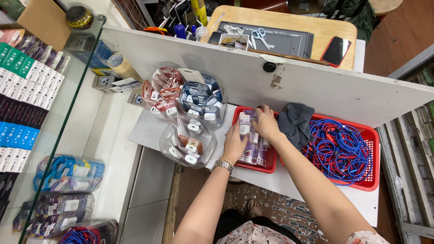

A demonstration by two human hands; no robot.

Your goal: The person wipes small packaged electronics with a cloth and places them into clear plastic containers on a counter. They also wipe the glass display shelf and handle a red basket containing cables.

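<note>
Shop counter, white top [289, 178], seen from above with a glass display case [58, 117] on the left side. Nearest: left hand [235, 143], watch on wrist, lies flat on packaged goods [253, 151] in the small red basket [267, 168], fingers loosely curled over the packs. Right hand [266, 124] just beyond it, fingers pinching one white-and-purple pack [245, 122] at the basket's far end. Beside them on the right, a larger red basket [371, 180] holds blue and red cables [339, 149]; grey cloth [294, 122] drapes over its near-left corner. Left of the hands, three clear jars [190, 113] of packaged chargers. Behind: white partition board [316, 81], then a wooden desk [325, 29] with scissors [259, 36] and a phone [335, 50].
</note>
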